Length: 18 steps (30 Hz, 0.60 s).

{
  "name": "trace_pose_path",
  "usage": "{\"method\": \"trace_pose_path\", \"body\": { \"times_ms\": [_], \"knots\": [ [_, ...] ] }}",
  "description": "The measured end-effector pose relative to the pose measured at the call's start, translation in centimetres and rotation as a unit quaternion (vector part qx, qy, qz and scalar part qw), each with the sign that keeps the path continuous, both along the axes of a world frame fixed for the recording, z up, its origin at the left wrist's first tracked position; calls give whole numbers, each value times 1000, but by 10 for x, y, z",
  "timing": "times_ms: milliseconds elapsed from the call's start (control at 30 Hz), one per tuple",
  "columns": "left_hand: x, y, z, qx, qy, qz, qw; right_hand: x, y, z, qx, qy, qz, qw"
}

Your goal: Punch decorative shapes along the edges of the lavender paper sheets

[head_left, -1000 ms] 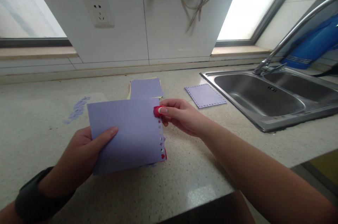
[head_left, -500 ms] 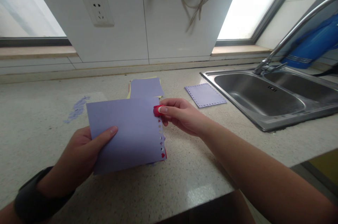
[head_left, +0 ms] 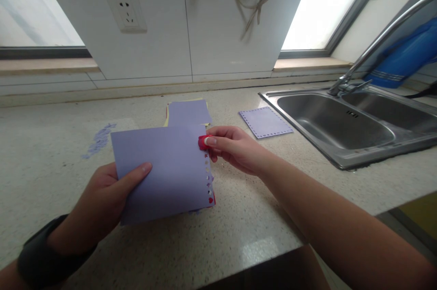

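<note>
Speckled countertop [head_left: 51, 153] beneath us. Our left hand [head_left: 102, 203] pinches lilac card [head_left: 160, 174] above counter, small shapes punched along its right edge. Our right hand [head_left: 235, 149] squeezes red punch [head_left: 202, 143] on card's top right corner. Sink [head_left: 341, 126] rightward.

No text, label, brand, number or sign can be read on anything here.
</note>
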<state>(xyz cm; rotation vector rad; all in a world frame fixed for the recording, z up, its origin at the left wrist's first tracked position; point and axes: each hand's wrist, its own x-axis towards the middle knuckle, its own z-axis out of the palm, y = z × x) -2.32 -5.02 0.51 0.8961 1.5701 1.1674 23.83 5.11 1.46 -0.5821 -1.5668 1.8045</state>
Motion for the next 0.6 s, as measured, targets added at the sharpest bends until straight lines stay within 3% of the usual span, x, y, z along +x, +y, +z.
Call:
{"method": "trace_pose_path", "body": {
  "times_ms": [600],
  "knots": [
    [1, -1, 2, -1, 13, 6, 1000, 0, 0, -1, -6, 5, 11, 1000]
  ]
}}
